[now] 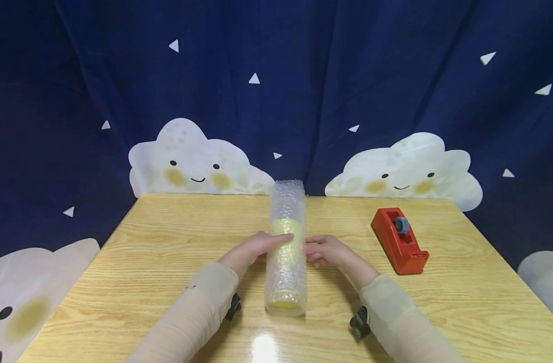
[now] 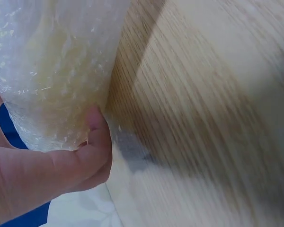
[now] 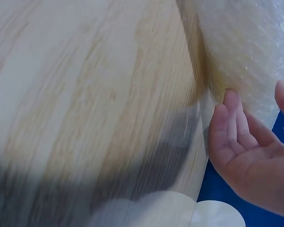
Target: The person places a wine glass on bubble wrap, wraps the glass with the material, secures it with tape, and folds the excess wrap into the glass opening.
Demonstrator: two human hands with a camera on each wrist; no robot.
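Observation:
A yellow cylinder (image 1: 286, 267) wrapped in clear bubble wrap (image 1: 288, 199) lies lengthwise at the middle of the table. The empty far end of the wrap extends beyond the cylinder. My left hand (image 1: 257, 246) grips the roll from the left, thumb across its top; in the left wrist view its fingers (image 2: 98, 142) curl against the side of the wrap (image 2: 61, 71). On the right side, my right hand (image 1: 331, 251) touches the roll with its fingertips. The right wrist view shows those fingers (image 3: 232, 118) loosely bent by the wrap (image 3: 251, 52), the thumb standing apart.
A red tape dispenser (image 1: 400, 242) holding a small blue roll of tape (image 1: 401, 225) stands on the right of the wooden table (image 1: 176, 227). Behind the table hangs a dark blue curtain (image 1: 204, 91) printed with smiling clouds and white triangles.

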